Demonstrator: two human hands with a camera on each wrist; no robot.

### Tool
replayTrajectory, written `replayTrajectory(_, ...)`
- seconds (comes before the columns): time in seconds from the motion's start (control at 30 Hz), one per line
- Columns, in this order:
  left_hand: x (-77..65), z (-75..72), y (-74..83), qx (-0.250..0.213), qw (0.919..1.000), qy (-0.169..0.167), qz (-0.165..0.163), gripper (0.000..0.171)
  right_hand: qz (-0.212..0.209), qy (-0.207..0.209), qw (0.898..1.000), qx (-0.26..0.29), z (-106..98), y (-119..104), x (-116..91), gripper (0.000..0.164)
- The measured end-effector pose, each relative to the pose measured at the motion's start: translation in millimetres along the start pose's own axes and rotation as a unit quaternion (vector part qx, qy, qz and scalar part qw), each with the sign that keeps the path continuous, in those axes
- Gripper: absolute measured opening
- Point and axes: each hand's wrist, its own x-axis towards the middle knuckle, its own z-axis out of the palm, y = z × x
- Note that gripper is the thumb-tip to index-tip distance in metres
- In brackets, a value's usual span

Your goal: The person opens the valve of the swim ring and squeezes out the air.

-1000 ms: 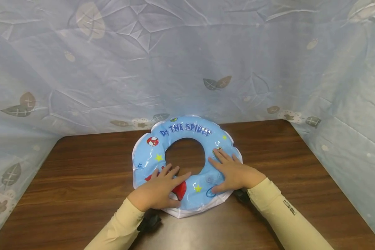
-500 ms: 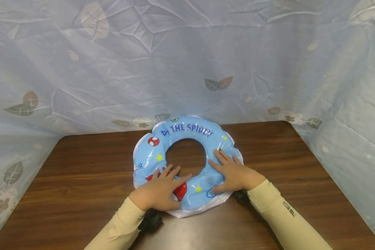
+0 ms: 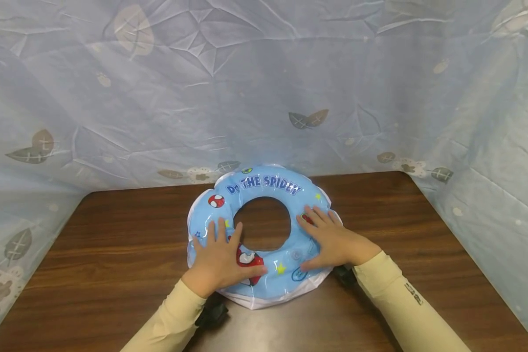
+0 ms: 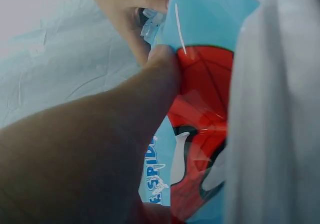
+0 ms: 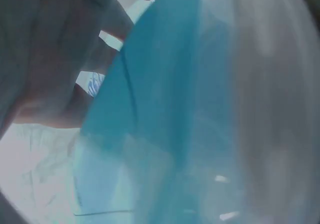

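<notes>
A light blue inflatable swim ring with a white edge, printed lettering and a red cartoon figure lies on the table in the head view. My left hand rests on its near left part with fingers spread, partly covering the red print. On its right side rests my right hand, fingers also spread. In the left wrist view, the thumb of the left hand touches the ring beside the red face. The right wrist view shows the fingers of the right hand against the blue vinyl of the ring.
The brown wooden table has rounded far corners. Behind it and along its sides hangs a pale grey-blue curtain with leaf prints, close to the table's far edge. A clear valve shows on the ring near the right hand.
My left hand has turned and shifted left across the ring, its fingers now pointing more away from me. My right hand has moved slightly to the right. The ring stays nearly in place.
</notes>
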Motion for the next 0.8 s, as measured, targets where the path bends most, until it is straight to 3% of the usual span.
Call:
replayTrajectory(0.23, 3.0, 6.1, 0.0, -0.001, 0.9997, -0.025, -0.003, 0.118, 0.001, -0.01, 1.0, -0.003, 3, 1, 2, 0.11)
replayTrajectory(0.8, 6.7, 16.2, 3.1, 0.019, 0.9993, -0.032, -0.006, 0.118, 0.012, -0.05, 0.999, 0.0, 6, -2, 5, 0.105)
